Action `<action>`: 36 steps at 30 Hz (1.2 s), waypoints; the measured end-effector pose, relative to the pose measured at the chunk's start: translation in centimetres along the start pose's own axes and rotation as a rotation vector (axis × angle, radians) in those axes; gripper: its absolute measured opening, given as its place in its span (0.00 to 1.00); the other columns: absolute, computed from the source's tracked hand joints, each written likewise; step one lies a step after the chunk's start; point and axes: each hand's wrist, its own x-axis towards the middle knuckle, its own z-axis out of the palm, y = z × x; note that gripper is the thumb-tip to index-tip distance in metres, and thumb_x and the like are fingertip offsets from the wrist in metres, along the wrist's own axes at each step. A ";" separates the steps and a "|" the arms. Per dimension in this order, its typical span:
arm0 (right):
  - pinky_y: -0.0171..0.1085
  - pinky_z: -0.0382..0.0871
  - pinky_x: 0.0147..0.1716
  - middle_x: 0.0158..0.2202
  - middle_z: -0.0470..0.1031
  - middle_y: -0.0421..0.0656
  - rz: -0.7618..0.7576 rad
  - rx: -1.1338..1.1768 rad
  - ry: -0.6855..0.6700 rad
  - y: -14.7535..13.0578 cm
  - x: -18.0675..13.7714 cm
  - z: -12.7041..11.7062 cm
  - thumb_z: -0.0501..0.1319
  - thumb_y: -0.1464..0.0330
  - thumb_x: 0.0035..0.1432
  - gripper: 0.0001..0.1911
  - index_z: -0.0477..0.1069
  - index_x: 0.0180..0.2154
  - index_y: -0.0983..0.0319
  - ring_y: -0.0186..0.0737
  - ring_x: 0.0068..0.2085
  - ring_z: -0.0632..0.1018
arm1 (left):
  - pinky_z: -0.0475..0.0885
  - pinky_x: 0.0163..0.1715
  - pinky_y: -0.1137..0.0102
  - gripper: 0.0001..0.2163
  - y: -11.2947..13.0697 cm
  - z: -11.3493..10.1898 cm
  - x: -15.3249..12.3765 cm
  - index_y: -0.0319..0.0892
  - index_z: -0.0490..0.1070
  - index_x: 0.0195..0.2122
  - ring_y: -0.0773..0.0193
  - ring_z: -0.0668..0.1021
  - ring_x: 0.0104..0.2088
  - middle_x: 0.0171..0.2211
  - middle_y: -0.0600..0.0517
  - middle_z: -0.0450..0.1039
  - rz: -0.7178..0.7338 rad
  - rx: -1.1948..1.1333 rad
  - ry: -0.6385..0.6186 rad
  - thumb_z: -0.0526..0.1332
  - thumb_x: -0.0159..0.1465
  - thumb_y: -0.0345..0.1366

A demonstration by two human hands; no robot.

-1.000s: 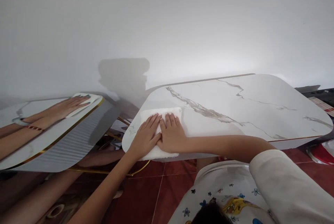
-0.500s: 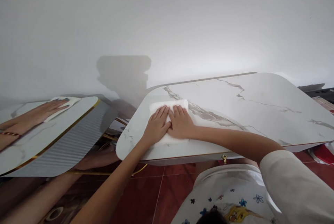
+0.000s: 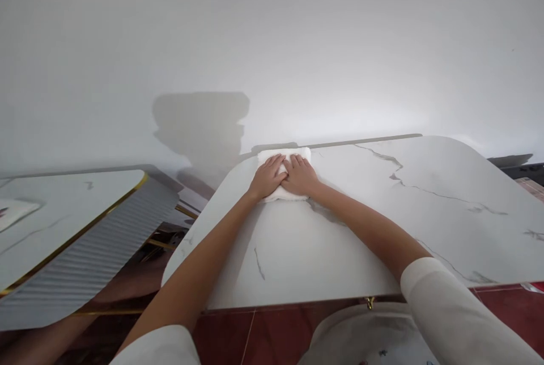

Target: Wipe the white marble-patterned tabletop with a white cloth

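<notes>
A folded white cloth (image 3: 284, 194) lies flat near the far edge of a white marble-patterned table (image 3: 365, 251). My left hand (image 3: 267, 177) rests on its left half, palm down, with the fingers stretched out. Beside it my right hand (image 3: 300, 175) presses on the right half, its fingers also extended. The two thumbs overlap or touch in the middle. Both arms reach forward across the tabletop, and the cloth's underside is hidden.
A pale wall (image 3: 340, 70) stands right behind the table. On the left is a second marble-patterned table (image 3: 76, 223) with gold trim and a grey ribbed side, bearing another white cloth (image 3: 19, 212). Someone's leg shows below it. The floor (image 3: 276, 334) has red tiles.
Both my hands and the cloth have moved forward toward the wall, and my arms are straighter. The other person's hand on the left table has mostly gone out of view.
</notes>
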 end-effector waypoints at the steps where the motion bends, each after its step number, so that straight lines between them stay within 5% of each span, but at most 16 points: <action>1: 0.48 0.45 0.61 0.65 0.51 0.57 0.002 -0.004 0.001 0.2 0.5 0.0 0.50 0.62 0.60 0.32 0.52 0.63 0.71 0.53 0.65 0.52 | 0.52 0.63 0.60 0.26 -0.3 0.1 0.6 0.40 0.56 0.61 0.57 0.57 0.64 0.63 0.48 0.56 0.002 -0.005 0.003 0.48 0.61 0.41; 19: 0.46 0.48 0.59 0.61 0.60 0.57 0.041 -0.020 0.088 2.9 6.0 1.6 0.49 0.63 0.61 0.30 0.56 0.61 0.71 0.52 0.62 0.58 | 0.55 0.61 0.62 0.23 -3.6 2.0 6.5 0.38 0.59 0.60 0.59 0.61 0.61 0.61 0.46 0.61 -0.008 0.090 -0.007 0.47 0.63 0.38; 29: 0.46 0.45 0.61 0.64 0.54 0.55 0.101 -0.071 0.018 5.2 4.2 0.2 0.47 0.62 0.62 0.31 0.53 0.63 0.69 0.52 0.64 0.54 | 0.53 0.61 0.60 0.24 -0.1 3.2 7.4 0.42 0.55 0.62 0.57 0.57 0.64 0.64 0.49 0.55 -0.062 0.091 -0.045 0.48 0.64 0.38; 36: 0.46 0.45 0.61 0.65 0.52 0.55 0.099 -0.116 0.031 4.3 2.4 -0.4 0.47 0.63 0.62 0.30 0.53 0.63 0.70 0.53 0.65 0.53 | 0.50 0.62 0.58 0.26 0.9 2.8 5.9 0.39 0.51 0.63 0.56 0.53 0.65 0.66 0.46 0.49 -0.059 0.078 -0.080 0.47 0.64 0.39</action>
